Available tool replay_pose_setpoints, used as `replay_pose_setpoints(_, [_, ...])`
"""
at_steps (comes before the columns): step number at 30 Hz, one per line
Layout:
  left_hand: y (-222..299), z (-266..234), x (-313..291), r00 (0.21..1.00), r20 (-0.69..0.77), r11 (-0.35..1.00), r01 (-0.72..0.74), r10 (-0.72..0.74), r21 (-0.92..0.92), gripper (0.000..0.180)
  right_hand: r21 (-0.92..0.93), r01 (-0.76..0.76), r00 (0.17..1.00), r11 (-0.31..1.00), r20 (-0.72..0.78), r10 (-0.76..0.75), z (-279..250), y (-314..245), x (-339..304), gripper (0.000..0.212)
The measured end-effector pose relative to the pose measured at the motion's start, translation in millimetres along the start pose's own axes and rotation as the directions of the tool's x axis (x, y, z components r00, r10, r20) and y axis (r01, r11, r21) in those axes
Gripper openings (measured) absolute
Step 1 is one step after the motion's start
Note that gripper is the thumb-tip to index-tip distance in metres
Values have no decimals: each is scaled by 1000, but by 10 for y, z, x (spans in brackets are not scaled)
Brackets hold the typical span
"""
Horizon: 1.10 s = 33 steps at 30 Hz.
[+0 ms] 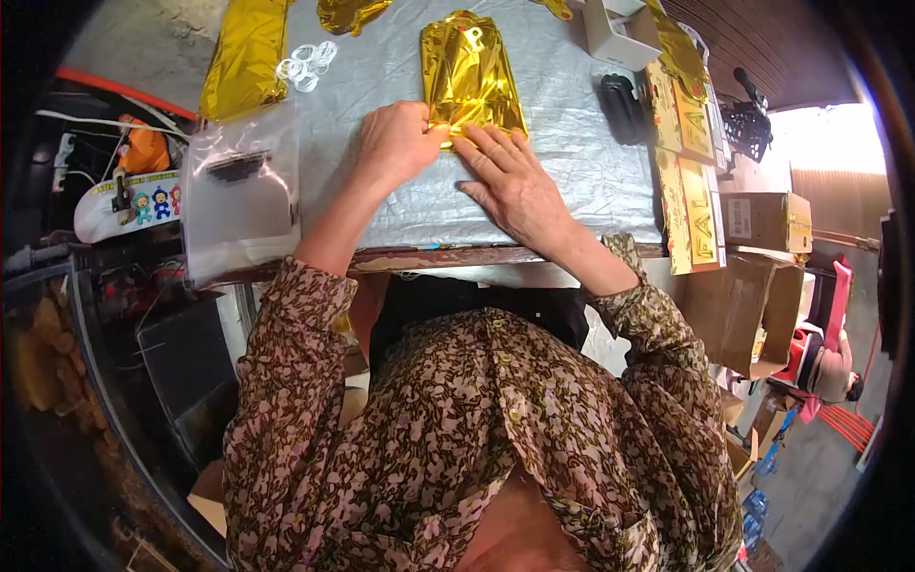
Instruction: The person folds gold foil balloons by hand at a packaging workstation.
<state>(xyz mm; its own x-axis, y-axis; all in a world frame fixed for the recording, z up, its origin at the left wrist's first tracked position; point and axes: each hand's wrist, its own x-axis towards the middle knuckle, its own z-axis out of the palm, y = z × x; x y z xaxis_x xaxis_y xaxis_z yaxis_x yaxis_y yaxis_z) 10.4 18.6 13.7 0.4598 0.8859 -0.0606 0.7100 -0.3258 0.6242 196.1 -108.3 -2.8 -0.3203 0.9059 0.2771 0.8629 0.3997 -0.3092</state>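
A flat gold foil balloon (470, 71), folded into a long shape, lies on the silver-grey table cover in front of me. My left hand (400, 141) is closed at its near left corner, with the foil edge between thumb and curled fingers. Across the near right edge, my right hand (515, 186) rests flat, fingers stretched over the foil and thumb apart. To the left of the balloon lies a small heap of white ribbon coils (307, 65). Another gold foil sheet (246, 57) hangs over the table's left side.
A clear plastic bag (243, 191) covers the table's near left corner. On the right lie a black object (622, 110), a white open box (621, 30) and yellow printed cards (688, 210). Cardboard boxes (753, 305) stand beyond the right edge. The table edge (457, 259) runs close to me.
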Motion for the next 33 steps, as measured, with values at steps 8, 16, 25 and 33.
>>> replay_pose_setpoints(8, [67,-101,-8,998,48,997,30,-26,-74,41,0,-39,997,999,60,39,52,19,-37,61])
replay_pose_setpoints(16, [-94,116,101,941,-309,989,-120,139,82,42,3,-51,996,999,79,51,40,-11,-35,62])
replay_pose_setpoints(25, [-132,192,112,935,-333,987,-84,126,139,43,47,-91,993,995,84,87,22,-28,-11,62])
replay_pose_setpoints(33, [-238,202,241,902,-380,963,-115,204,243,58,30,-80,993,996,85,77,-2,-42,7,58])
